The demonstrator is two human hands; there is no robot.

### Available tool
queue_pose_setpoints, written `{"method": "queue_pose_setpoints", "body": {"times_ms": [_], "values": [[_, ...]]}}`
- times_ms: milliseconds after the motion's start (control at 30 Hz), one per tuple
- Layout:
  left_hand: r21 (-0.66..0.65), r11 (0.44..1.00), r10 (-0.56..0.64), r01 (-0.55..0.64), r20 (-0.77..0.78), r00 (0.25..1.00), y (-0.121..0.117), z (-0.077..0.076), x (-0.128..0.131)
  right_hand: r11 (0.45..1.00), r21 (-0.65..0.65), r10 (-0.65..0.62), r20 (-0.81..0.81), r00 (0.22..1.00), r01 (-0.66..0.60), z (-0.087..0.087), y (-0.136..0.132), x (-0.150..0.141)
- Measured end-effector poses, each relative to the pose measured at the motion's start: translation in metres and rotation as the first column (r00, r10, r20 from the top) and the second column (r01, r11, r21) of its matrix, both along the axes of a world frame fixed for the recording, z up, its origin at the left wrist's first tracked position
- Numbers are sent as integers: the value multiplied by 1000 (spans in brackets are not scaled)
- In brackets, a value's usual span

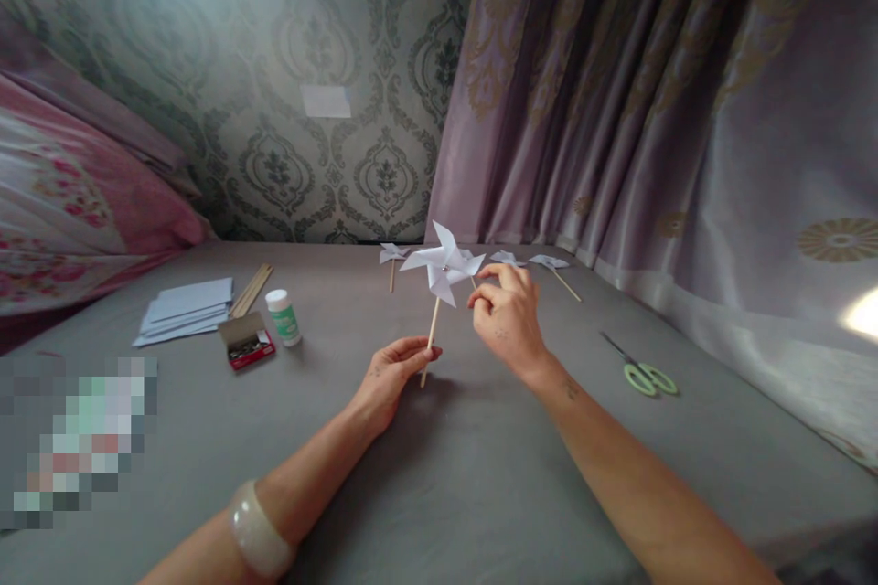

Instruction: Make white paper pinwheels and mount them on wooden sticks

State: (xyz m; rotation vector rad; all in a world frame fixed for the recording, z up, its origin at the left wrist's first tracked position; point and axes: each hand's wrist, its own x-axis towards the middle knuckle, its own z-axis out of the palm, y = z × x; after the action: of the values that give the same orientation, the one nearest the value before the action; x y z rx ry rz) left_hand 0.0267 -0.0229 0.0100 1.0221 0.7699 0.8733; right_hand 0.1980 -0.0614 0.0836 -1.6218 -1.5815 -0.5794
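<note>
My left hand (401, 375) grips the lower part of a thin wooden stick, thumb and fingers closed round it. At the top of that stick is a white paper pinwheel (439, 267), held upright with a small metal pin at its centre. Beside its right blade, my right hand (506, 311) is raised with fingers bent and apart, holding nothing that I can see. Whether its fingertips touch the blade I cannot tell. Several other white pinwheels, among them one at the back left (392, 253) and one at the back right (550, 262), lie along the far side of the table.
On the left of the grey-covered table (329, 494) are white paper sheets (188, 306), wooden sticks (251, 291), a red box of metal pins (247, 349) and a white-and-green bottle (283, 318). Green-handled scissors (645, 377) lie right. Curtains (617, 110) hang along the right.
</note>
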Motion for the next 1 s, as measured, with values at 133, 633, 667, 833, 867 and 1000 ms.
{"method": "queue_pose_setpoints", "body": {"times_ms": [133,633,667,833,867,1000], "values": [[-6,1000,-12,12,-13,1000,0,0,0,992,55,-115,25,993,114,12,10,11],[-54,999,-4,5,12,1000,-1,2,0,991,29,-128,34,991,127,17,6,19],[-53,999,-10,10,9,1000,-1,1,0,988,44,-152,63,986,149,20,8,21],[-58,998,9,-8,15,1000,0,0,-1,960,-235,-120,151,981,154,10,6,20],[-63,998,21,-20,18,1000,0,1,0,942,-316,-66,143,988,109,6,3,18],[-84,995,52,-51,12,999,-1,3,0,922,-387,14,56,998,9,5,-4,11]]}}
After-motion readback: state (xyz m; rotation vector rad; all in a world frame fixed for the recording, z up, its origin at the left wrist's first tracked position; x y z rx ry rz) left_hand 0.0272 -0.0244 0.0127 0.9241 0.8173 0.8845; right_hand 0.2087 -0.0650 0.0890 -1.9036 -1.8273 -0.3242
